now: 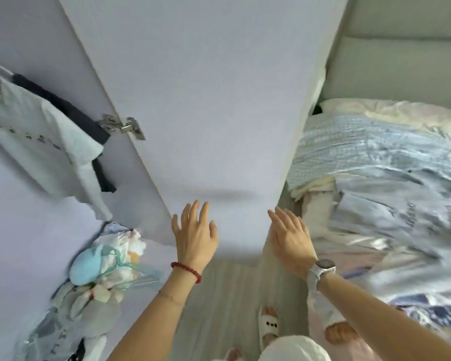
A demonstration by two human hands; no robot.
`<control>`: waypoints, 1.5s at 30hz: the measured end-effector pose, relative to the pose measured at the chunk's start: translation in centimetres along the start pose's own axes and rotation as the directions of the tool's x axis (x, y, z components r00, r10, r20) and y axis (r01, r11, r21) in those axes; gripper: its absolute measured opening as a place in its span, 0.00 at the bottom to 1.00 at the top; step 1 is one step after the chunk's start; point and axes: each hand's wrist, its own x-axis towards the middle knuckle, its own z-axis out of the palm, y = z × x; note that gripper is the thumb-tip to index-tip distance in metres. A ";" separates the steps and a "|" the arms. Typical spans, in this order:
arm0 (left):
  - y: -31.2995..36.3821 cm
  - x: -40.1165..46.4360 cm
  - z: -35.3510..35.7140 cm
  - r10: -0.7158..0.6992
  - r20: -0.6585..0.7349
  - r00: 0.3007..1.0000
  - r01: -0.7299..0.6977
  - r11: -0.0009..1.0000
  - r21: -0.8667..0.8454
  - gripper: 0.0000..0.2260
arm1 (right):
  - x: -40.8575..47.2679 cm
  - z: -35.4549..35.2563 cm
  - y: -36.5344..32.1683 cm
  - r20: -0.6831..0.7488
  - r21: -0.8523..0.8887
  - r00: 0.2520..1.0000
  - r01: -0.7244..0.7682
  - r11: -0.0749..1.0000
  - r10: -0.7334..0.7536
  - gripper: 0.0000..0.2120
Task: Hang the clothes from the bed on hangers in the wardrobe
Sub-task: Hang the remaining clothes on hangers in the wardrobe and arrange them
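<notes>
Wardrobe (37, 35): white tee (34, 142) and dark garment (63, 105) hanging inside.
Door (206, 100): flat, smooth, pale lilac.
Left hand (194, 235): fingers spread, empty.
Right hand (290, 237): fingers straight, empty.
Bed (391, 157): rumpled blue fabric.

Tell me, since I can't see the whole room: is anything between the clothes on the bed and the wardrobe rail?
Yes. The open wardrobe door stands between the clothes on the bed and the rail side, where a white shirt hangs. Both the left hand and right hand reach toward the door, empty.
</notes>
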 end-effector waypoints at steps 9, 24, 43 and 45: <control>22.6 -2.8 9.2 0.549 0.352 0.758 -0.494 0.836 -0.241 0.17 | -18.3 -4.3 19.0 -0.109 0.094 0.731 -0.668 0.739 0.674 0.20; 55.2 -18.8 27.6 0.741 0.669 0.058 -0.808 0.428 -0.404 0.22 | -40.8 -6.7 48.9 -0.039 0.310 0.063 -0.948 0.072 0.997 0.18; 58.0 -22.0 37.4 0.520 0.851 -0.070 -0.911 0.315 -0.267 0.25 | -50.4 -2.6 64.4 0.111 0.292 -0.221 -0.925 -0.245 0.969 0.08; 58.0 -22.1 37.3 0.504 0.861 -0.072 -0.911 0.319 -0.262 0.25 | -50.3 -3.1 64.2 0.130 0.276 -0.187 -0.936 -0.217 0.974 0.08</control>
